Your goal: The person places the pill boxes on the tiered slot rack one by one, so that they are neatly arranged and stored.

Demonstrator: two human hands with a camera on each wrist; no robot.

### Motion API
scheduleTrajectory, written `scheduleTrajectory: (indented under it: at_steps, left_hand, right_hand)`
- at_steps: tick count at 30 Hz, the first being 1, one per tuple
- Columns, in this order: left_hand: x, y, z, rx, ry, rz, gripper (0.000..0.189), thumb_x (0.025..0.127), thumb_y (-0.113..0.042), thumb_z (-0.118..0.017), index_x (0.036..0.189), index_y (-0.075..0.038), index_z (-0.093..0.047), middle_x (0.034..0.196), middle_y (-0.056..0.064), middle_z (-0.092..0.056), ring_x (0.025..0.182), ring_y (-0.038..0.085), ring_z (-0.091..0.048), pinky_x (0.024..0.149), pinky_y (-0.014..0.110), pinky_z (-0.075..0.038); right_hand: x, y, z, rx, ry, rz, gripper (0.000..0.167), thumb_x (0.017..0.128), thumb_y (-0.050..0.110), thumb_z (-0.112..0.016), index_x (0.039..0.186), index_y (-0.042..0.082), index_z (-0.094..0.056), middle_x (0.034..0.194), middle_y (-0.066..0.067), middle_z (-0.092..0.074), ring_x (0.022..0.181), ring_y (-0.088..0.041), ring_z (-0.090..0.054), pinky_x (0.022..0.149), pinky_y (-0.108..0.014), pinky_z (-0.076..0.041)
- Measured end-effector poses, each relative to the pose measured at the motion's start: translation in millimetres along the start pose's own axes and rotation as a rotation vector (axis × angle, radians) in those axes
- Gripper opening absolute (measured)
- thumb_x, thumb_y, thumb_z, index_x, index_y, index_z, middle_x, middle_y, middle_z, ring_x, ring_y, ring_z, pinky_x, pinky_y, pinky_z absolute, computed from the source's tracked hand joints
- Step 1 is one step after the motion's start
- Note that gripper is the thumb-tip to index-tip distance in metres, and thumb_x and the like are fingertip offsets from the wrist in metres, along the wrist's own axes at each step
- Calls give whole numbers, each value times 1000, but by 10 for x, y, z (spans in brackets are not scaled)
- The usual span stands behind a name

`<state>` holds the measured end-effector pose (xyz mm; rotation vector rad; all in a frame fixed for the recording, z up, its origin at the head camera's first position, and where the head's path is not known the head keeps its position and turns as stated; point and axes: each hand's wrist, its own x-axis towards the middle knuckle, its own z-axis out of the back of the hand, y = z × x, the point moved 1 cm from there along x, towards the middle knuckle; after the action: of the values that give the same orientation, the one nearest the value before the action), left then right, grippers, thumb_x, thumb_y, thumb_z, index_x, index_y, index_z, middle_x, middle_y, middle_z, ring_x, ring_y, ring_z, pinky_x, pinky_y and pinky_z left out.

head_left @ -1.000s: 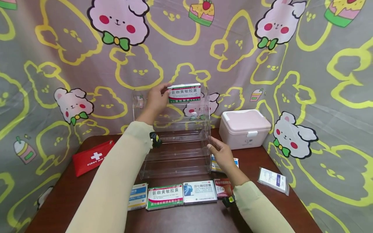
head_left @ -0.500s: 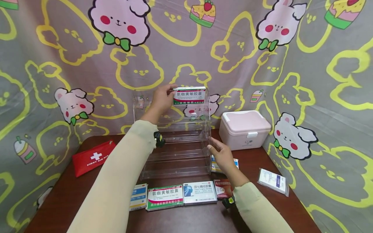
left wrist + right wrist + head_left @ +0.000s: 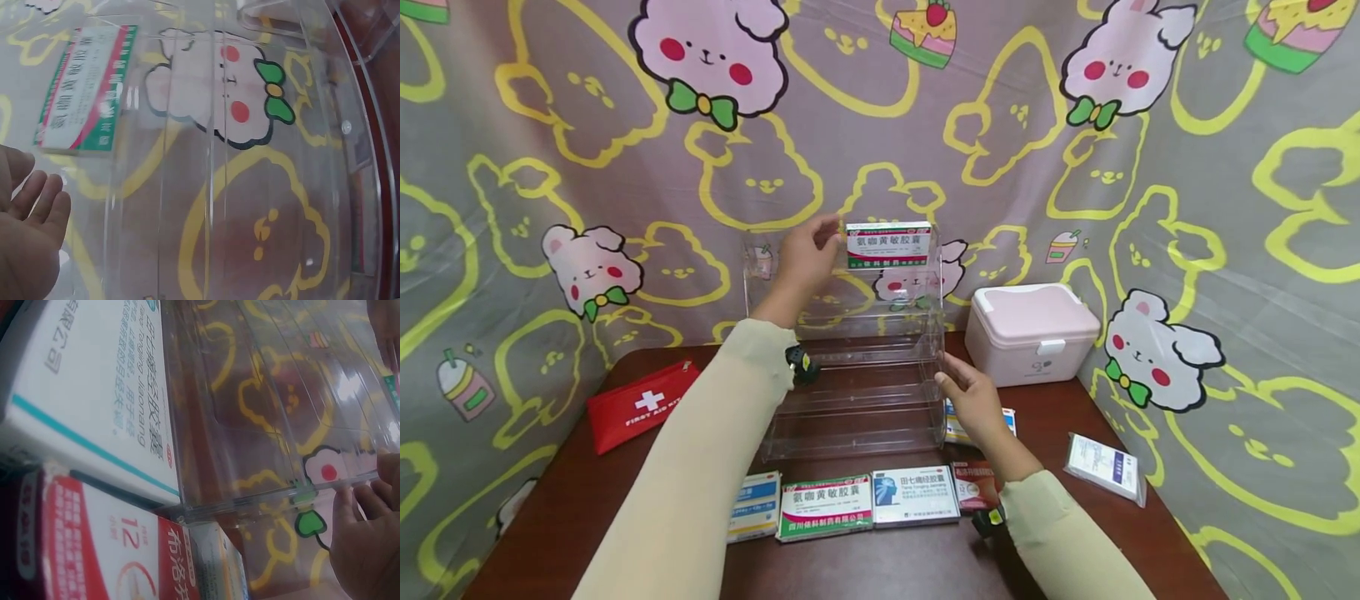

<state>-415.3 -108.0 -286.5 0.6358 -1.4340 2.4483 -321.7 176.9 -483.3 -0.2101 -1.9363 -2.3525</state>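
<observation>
A clear acrylic tiered rack (image 3: 857,440) stands upright on the table. On its top tier, toward the right, a green, white and magenta medicine box (image 3: 888,247) leans with its printed face forward. My left hand (image 3: 807,260) is just left of that box, and the left wrist view shows a gap between the relaxed fingers (image 3: 45,203) and the box's end. Lower down, my right hand (image 3: 977,404) holds the rack's right side panel, thumb on one side and fingers (image 3: 345,503) on the other.
In front of the rack lie a blue-yellow box (image 3: 754,507), a green-white box (image 3: 826,507), a white box (image 3: 916,495) and a red box (image 3: 974,485). Another box (image 3: 958,427) is behind my right wrist. A red first-aid pouch (image 3: 640,408), pink case (image 3: 1032,335) and bagged pack (image 3: 1103,467) flank them.
My left hand slid the medicine box rightward along the top tier, then let go and drew back left. The right hand keeps its place on the rack.
</observation>
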Motion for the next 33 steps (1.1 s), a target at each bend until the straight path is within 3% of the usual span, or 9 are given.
scheduleTrajectory:
  at_steps: [3, 6, 9, 11, 14, 17, 23, 27, 33]
  left_hand:
    - [-169, 51, 169, -57, -34, -17, 36, 110, -18, -65, 144, -6, -69, 141, 13, -73, 130, 28, -69, 113, 39, -56]
    - [-449, 142, 349, -167, -23, -21, 35, 109, -19, -68, 141, -3, -69, 139, 15, -74, 126, 24, -71, 106, 32, -58]
    - [-789, 320, 527, -297, 21, 16, 37, 108, -17, -70, 140, 2, -68, 137, 17, -73, 121, 16, -72, 100, 22, -58]
    - [-1034, 475, 662, -317, 38, 67, 38, 108, -18, -71, 140, 2, -68, 135, 16, -73, 117, 8, -72, 97, 16, -58]
    - [-1389, 728, 877, -236, 42, 147, 40, 107, -24, -73, 139, 1, -69, 136, 17, -74, 111, -2, -68, 95, 11, -55]
    - [-1701, 965, 1090, -82, 48, 221, 44, 106, -35, -73, 138, -5, -71, 137, 17, -74, 112, -2, -65, 93, 9, -53]
    - [-2126, 1448, 1377, 92, 131, 302, 46, 105, -42, -74, 137, -9, -71, 135, 16, -75, 121, 26, -71, 91, 16, -55]
    - [-2329, 1708, 1485, 121, 206, 343, 48, 102, -39, -78, 138, -8, -70, 135, 17, -75, 124, 38, -71, 90, 22, -59]
    - [-2529, 1985, 1585, 57, 394, 389, 53, 100, -28, -81, 142, 0, -66, 136, 20, -74, 122, 35, -73, 91, 27, -64]
  right_hand:
    - [-12, 11, -2, -1, 12, -5, 51, 110, 14, -67, 159, 8, -56, 164, -9, -56, 151, -31, -55, 122, -46, -49]
    - [-32, 14, 2, 6, 18, -27, 52, 109, 16, -67, 160, 10, -56, 164, -7, -56, 150, -29, -56, 121, -47, -51]
    - [-45, 11, 23, 6, 17, -44, 52, 109, 16, -68, 160, 11, -57, 164, -7, -57, 149, -30, -57, 120, -48, -51]
    - [-49, 13, 36, -6, 17, -50, 52, 109, 17, -68, 160, 12, -56, 164, -8, -56, 149, -31, -57, 119, -47, -52]
    - [-43, 25, 57, -39, 28, -41, 53, 110, 19, -68, 160, 12, -56, 164, -10, -56, 148, -32, -58, 117, -46, -54]
    - [-33, 55, 75, -60, 30, -28, 52, 109, 19, -69, 159, 11, -57, 162, -11, -58, 147, -32, -59, 115, -44, -56]
    - [1, 87, 108, -55, 48, -18, 53, 108, 16, -69, 159, 6, -56, 160, -16, -60, 145, -35, -60, 110, -35, -59]
    - [18, 86, 122, -61, 45, -26, 52, 108, 16, -70, 158, 7, -57, 158, -18, -61, 144, -36, -61, 110, -37, -59]
    - [37, 76, 107, -69, 66, -33, 53, 108, 18, -71, 158, 10, -58, 159, -16, -60, 145, -35, -61, 114, -43, -57]
